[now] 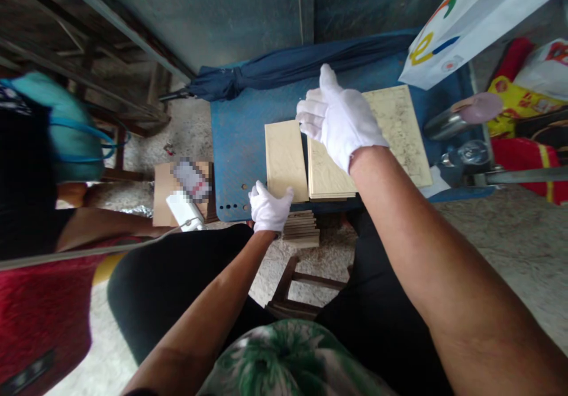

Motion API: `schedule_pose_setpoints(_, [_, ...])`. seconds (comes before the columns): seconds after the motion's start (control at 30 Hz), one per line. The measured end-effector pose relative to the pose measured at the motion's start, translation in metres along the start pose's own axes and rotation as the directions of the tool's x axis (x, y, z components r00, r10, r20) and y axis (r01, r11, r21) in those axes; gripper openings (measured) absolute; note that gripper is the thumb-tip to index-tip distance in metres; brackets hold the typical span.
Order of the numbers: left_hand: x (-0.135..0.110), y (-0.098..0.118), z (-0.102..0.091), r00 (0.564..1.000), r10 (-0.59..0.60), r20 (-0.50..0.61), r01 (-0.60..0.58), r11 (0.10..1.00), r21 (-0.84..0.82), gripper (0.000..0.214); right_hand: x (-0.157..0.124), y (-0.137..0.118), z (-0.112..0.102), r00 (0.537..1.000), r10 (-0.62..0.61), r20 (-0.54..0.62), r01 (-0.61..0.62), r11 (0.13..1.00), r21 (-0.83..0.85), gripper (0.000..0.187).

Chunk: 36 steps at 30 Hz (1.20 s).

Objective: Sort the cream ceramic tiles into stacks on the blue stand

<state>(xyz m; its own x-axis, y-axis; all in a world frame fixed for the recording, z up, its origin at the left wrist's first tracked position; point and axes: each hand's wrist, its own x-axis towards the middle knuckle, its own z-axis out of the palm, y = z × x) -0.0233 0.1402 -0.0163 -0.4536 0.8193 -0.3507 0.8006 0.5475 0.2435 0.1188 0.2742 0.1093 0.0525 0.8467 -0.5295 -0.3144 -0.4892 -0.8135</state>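
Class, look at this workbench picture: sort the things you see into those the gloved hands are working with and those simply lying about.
In hand:
left hand, at the near end of the single tile
right hand, raised open above the tile stack
tile pile below the table edge

Lying about:
umbrella
white bag
flask
cardboard box

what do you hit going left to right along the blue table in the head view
cardboard box → left hand → single cream tile → right hand over the tile stack → large speckled board → metal flask
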Motion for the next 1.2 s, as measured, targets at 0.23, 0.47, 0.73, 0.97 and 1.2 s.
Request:
schedule_pose_setpoints(0.23, [0.046, 0.053, -0.001, 1.0, 0.031, -0.004, -0.031, 1.0, 0.003, 0.107, -0.016, -0.02, 0.001, 0.996, 0.09, -0.007, -0.089, 0.996, 0.028, 0.04])
schedule_pose_setpoints(0.47, [0.062, 0.067, 0.014, 0.995, 0.041, 0.09, -0.043, 0.999, 0.019, 0.111, -0.01, -0.018, -0.004, 0.998, 0.052, 0.03, -0.053, 0.998, 0.037, 0.039])
schedule_pose_setpoints(0.73, [0.069, 0.061, 0.015, 0.992, 0.078, 0.103, -0.08, 0.997, 0.023, 0.118, -0.013, -0.02, -0.006, 0.999, 0.034, 0.029, -0.035, 0.998, 0.046, 0.042])
schedule_pose_setpoints(0.97, [0.067, 0.063, 0.013, 0.993, 0.056, 0.108, -0.059, 0.998, 0.02, 0.116, -0.012, -0.019, -0.005, 0.998, 0.04, 0.042, -0.042, 0.998, 0.047, 0.042])
schedule_pose_setpoints(1.2, [0.061, 0.047, 0.014, 0.995, 0.078, 0.068, -0.074, 0.995, -0.06, 0.111, -0.013, -0.019, -0.006, 0.999, 0.006, 0.031, -0.007, 1.0, 0.004, 0.043])
